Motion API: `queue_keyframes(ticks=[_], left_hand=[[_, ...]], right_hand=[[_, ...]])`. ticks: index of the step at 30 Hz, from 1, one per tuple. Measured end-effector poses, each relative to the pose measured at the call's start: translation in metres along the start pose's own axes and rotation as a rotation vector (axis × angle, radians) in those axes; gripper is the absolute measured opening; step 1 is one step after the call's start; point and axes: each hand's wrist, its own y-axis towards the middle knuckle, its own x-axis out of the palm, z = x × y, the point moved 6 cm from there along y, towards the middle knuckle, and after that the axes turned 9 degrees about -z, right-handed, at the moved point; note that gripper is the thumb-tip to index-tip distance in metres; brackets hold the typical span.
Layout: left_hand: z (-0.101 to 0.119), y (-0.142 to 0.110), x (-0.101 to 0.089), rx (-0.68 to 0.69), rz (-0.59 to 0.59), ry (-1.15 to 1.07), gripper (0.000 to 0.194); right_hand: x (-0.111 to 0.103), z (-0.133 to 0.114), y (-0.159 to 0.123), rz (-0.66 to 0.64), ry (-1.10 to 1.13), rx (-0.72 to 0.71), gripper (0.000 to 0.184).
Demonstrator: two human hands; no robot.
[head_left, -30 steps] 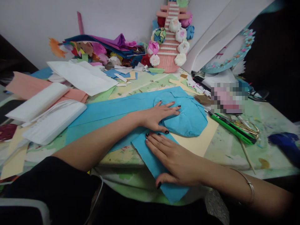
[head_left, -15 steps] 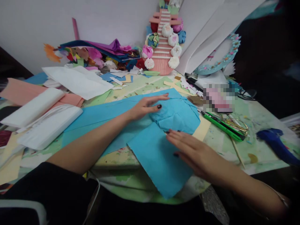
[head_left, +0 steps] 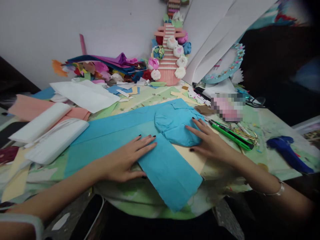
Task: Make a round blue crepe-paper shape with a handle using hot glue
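Note:
A large sheet of blue crepe paper (head_left: 105,143) lies across the table, one strip of it hanging over the front edge. Upon it sits a rounded, creased piece covered in the same blue paper (head_left: 172,120). My left hand (head_left: 127,156) rests flat with fingers spread on the sheet, its fingertips at the left edge of the hanging strip. Fingers apart, my right hand (head_left: 208,141) touches the right side of the rounded piece. Beige card (head_left: 187,153) shows beneath it.
At right lie a green utility knife (head_left: 232,135), gold-handled scissors (head_left: 250,135) and a dark blue tool (head_left: 287,151). White paper rolls (head_left: 57,141) are at left. Behind stands a pink guitar-shaped piece with paper flowers (head_left: 170,63), beside paper scraps (head_left: 125,88).
My left hand has come down and left from above the rounded piece onto the sheet. My right hand has moved up and right, from over the hanging strip to the piece's side.

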Motion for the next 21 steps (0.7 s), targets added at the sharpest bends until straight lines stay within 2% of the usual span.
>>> queue_keyframes(ticks=[2,6,8,11,13,16,21], left_hand=[[0.007,0.001,0.004,-0.004,0.026,0.036,0.084],[0.020,0.008,0.015,-0.047,-0.010,0.141,0.095],[0.025,0.012,0.021,-0.118,0.021,0.203,0.092],[0.031,0.016,0.026,-0.238,0.132,0.287,0.086],[0.036,0.017,0.029,-0.257,0.200,0.330,0.081],[0.044,0.014,0.032,-0.207,0.307,0.397,0.074],[0.057,-0.003,0.035,-0.016,0.531,0.437,0.061]], right_hand=[[0.000,0.000,0.001,0.098,-0.010,0.021,0.064],[-0.001,-0.002,0.000,0.252,-0.006,0.093,0.051],[-0.001,-0.004,-0.001,0.263,0.015,0.099,0.048],[0.000,-0.004,0.001,0.243,0.069,0.099,0.050],[0.000,-0.001,0.001,0.256,0.104,0.116,0.055],[0.001,0.008,0.001,0.304,0.172,0.188,0.060],[0.006,0.017,-0.004,0.389,0.431,0.242,0.061]])
